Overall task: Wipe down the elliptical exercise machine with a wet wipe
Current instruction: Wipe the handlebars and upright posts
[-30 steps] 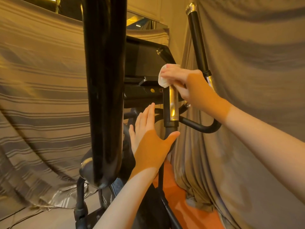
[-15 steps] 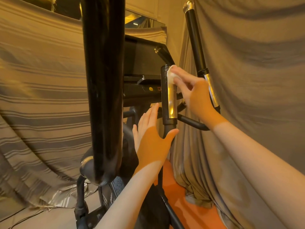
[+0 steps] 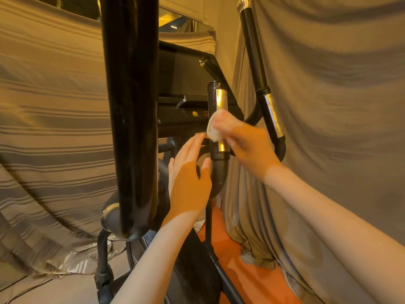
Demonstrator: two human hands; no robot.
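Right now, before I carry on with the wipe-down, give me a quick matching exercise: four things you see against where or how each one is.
Things:
1. wet wipe
2. left hand
3. yellow button
4. tall black handlebar

States:
A. rises at far right, capped in silver
B. pressed on the short grip's chrome band
C. on the console panel under the dark screen
D. fingers straight, beside the grip's lower bend

Pairs: 1-B, 2-D, 3-C, 4-A

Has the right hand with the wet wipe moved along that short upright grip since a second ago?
Yes. The right hand, holding the white wet wipe, has slid down the short black-and-chrome upright grip, from its top cap to the lower chrome section.
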